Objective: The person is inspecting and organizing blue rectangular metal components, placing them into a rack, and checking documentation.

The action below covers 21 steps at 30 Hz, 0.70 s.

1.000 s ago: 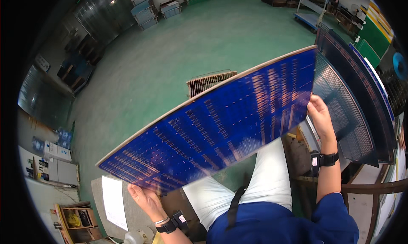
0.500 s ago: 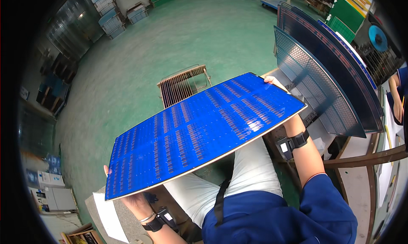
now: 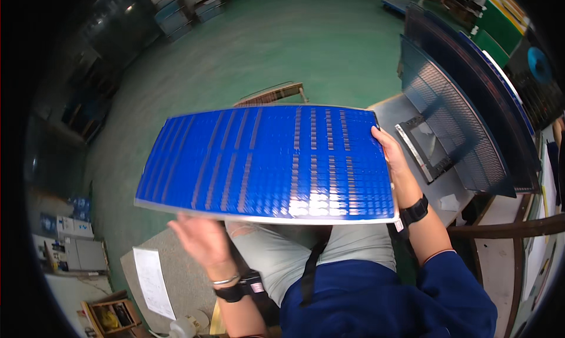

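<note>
A large rectangular blue circuit board panel [image 3: 271,161] with rows of small copper-coloured marks is held over my lap, its long side running left to right. My right hand [image 3: 394,152] is closed on the panel's right edge, thumb on the top face and the other fingers hidden beneath. Just below the near left edge, my left hand [image 3: 203,241] has its fingers spread and slightly blurred. Its fingertips are close to the rim; whether they touch it cannot be made out. Light glares off the panel's near right part.
Several large dark perforated panels [image 3: 453,114] stand upright at the right, by a grey surface with a dark-edged frame [image 3: 421,149]. A slatted rack [image 3: 273,95] stands on the floor beyond the panel. Left of my legs, a white sheet [image 3: 154,282] lies on a grey tabletop [image 3: 132,261].
The panel has turned to lie more level, its left end moving away from me and its right end nearer. My left hand has come off the left end to below the near edge, fingers opened.
</note>
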### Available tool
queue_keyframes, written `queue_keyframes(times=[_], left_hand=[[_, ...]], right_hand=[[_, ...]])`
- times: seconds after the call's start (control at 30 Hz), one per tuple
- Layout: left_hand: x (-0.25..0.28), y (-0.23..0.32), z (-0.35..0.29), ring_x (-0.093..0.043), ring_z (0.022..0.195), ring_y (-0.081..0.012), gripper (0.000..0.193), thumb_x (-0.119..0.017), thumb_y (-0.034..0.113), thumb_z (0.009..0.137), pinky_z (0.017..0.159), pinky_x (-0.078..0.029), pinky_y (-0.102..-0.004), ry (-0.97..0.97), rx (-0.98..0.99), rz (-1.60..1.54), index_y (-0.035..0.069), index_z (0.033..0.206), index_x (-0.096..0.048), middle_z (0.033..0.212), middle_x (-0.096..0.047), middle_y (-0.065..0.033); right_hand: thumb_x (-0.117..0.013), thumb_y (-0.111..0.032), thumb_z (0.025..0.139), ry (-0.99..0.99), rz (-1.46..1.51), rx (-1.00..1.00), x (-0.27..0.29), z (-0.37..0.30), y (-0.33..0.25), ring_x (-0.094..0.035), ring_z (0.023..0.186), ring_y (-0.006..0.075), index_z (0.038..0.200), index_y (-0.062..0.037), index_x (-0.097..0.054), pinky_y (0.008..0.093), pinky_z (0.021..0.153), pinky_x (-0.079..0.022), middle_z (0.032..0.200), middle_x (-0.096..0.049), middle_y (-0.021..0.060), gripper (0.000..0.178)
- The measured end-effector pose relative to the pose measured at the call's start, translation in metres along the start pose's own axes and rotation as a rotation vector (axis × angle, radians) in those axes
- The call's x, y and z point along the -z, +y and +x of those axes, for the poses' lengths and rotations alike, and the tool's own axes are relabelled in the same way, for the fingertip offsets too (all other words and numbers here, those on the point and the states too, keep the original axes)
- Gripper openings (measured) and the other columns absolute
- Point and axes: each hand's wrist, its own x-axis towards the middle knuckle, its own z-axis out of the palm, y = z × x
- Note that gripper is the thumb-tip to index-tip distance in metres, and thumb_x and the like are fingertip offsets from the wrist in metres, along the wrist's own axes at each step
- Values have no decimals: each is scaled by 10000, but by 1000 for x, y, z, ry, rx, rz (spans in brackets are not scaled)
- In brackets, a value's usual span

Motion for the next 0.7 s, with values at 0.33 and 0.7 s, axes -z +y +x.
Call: queue_keyframes(times=[0.33,0.7], left_hand=[[-41,-66,-47,-522,1078,-167,499,-479,174,939,909,-458,-314,219,251,367,69,1376,-261,1246,-479,-85],[-15,-37,-59,-524,1071,-159,475,-500,134,918,906,-449,-303,189,341,443,39,1345,-315,1212,-509,-89]], right_hand=[[-499,-140,908,11,-54,-56,-56,-35,51,-571,1020,196,1243,-28,-446,348,855,-488,1138,-562,95,357],[-444,-252,958,70,-510,-73,-34,-35,25,-550,573,48,1218,31,-492,168,507,-450,781,-609,52,387]])
